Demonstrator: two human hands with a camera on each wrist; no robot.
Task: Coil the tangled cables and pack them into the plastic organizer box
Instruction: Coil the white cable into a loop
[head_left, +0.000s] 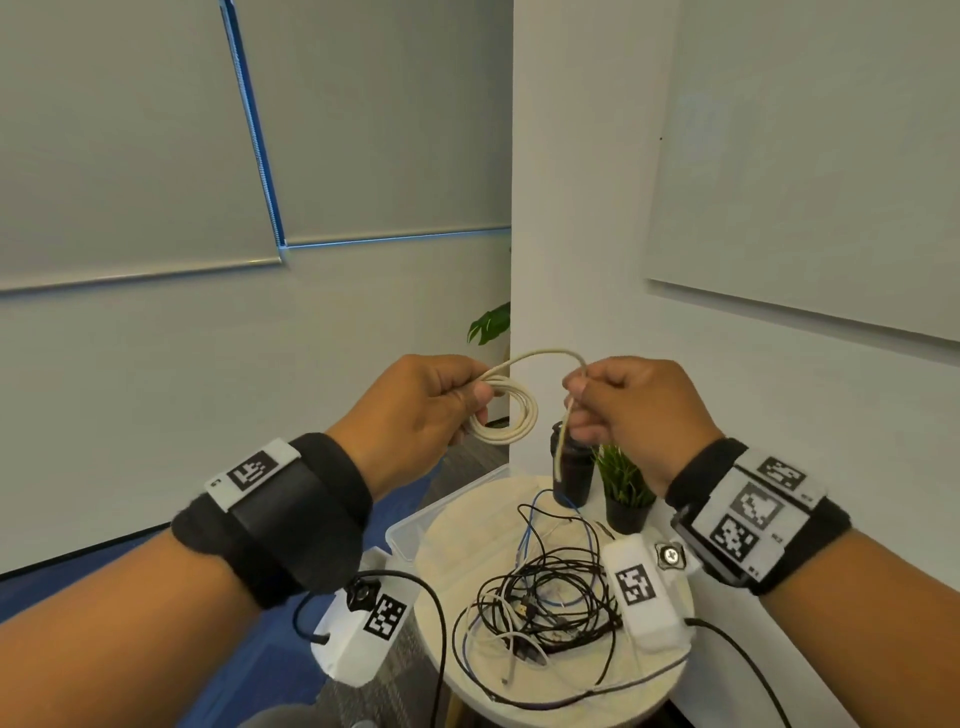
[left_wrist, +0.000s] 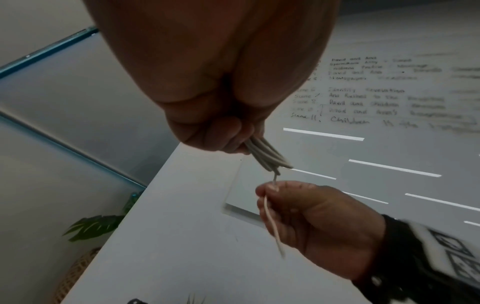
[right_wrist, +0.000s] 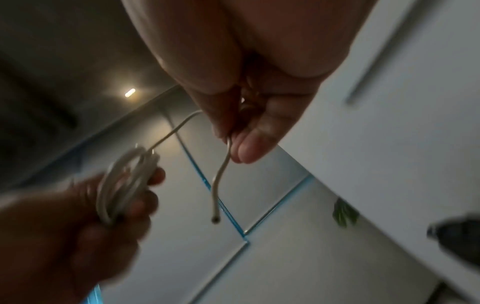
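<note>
A cream-white cable (head_left: 511, 410) is wound into a small coil that my left hand (head_left: 426, 405) grips, raised above the table. My right hand (head_left: 618, 400) pinches the cable's loose tail (head_left: 563, 441), which arches over from the coil and hangs down. In the right wrist view the coil (right_wrist: 124, 185) sits in the left hand and the tail (right_wrist: 221, 181) dangles from the fingertips (right_wrist: 246, 150). In the left wrist view the strands (left_wrist: 267, 156) leave the fist. A tangle of black, blue and white cables (head_left: 545, 597) lies on the round table (head_left: 670, 675). The clear plastic box (head_left: 408, 532) stands behind the table's left edge.
A dark cylindrical object (head_left: 571, 473) and a small potted plant (head_left: 623, 493) stand at the table's back. A pillar and a whiteboard (head_left: 805, 182) are behind. Black leads from the wrist cameras trail over the table's front edge.
</note>
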